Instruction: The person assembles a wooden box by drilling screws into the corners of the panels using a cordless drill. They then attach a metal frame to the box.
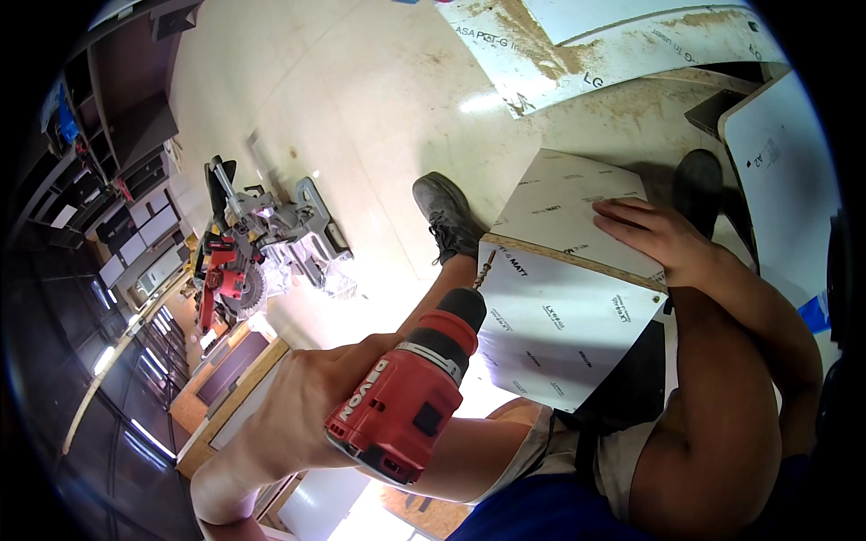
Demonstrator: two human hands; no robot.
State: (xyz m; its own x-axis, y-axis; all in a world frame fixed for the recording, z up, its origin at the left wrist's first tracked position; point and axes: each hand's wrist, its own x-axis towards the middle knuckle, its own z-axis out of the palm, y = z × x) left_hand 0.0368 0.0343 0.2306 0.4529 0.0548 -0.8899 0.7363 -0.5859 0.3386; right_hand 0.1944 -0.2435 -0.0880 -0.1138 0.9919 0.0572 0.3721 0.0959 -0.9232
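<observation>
Bracing a white film-covered panel box [568, 298] at centre right, right hand [654, 236] lies flat, fingers spread, on its top; left hand [311, 397], lower centre, wraps a red cordless drill [410, 397] whose bit meets the panel joint; mitre saw [244, 252] left on the floor [361, 108].

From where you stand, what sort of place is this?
Probably a woodworking or cabinet-making workshop. A mitre saw sits on the floor, sawdust lies on cut boards, and the left hand holds a red cordless drill against a white laminated panel.
</observation>
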